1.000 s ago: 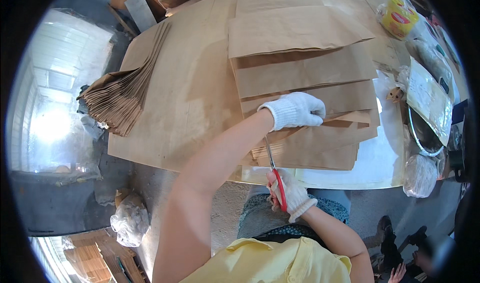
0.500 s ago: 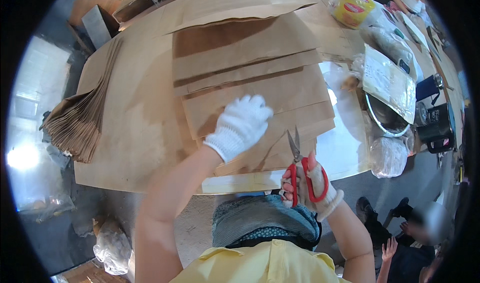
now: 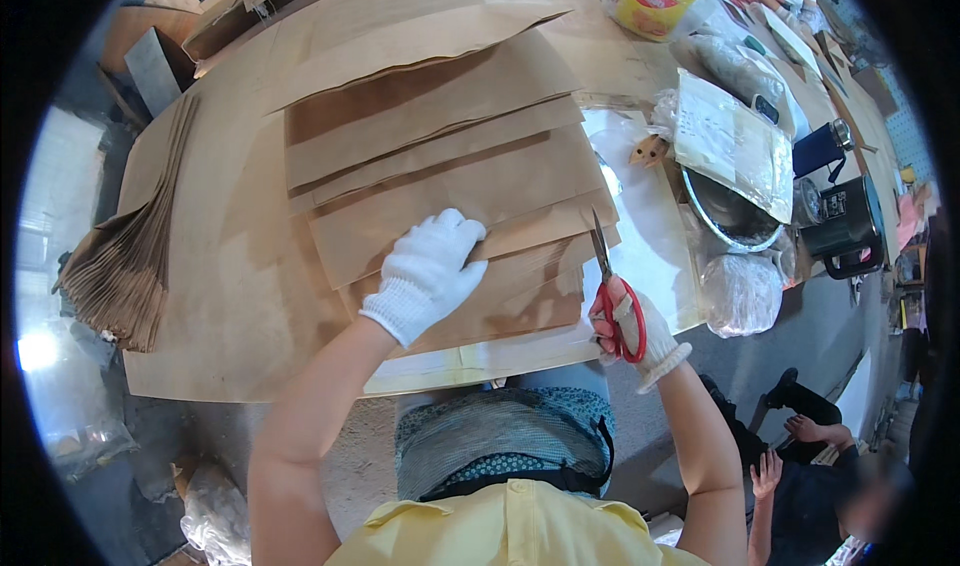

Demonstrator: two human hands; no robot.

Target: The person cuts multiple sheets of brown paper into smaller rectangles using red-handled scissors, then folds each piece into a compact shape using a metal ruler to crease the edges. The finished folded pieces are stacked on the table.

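Overlapping brown paper sheets [image 3: 460,181] lie fanned in steps on the table in front of me. My left hand [image 3: 428,264], in a white knitted glove, rests palm down on the nearer sheets with its fingers spread. At the stack's near right corner, my right hand [image 3: 640,334] holds red-handled scissors [image 3: 625,331]; its glove leaves the fingertips bare. The scissor blades point away from me and look nearly closed beside the paper's right edge. Whether they touch the paper I cannot tell.
Folded brown paper [image 3: 140,256] stands fanned at the table's left edge. To the right are a metal bowl [image 3: 692,206] under a plastic-wrapped packet [image 3: 735,141], a dark mug [image 3: 845,228], a blue flask [image 3: 822,149] and a yellow bag [image 3: 655,6]. Another person [image 3: 800,496] sits at lower right.
The scissors have moved up to the paper's right edge, and their blades have come closer together. My left hand has slid nearer to me over the sheets. The view has shifted slightly.
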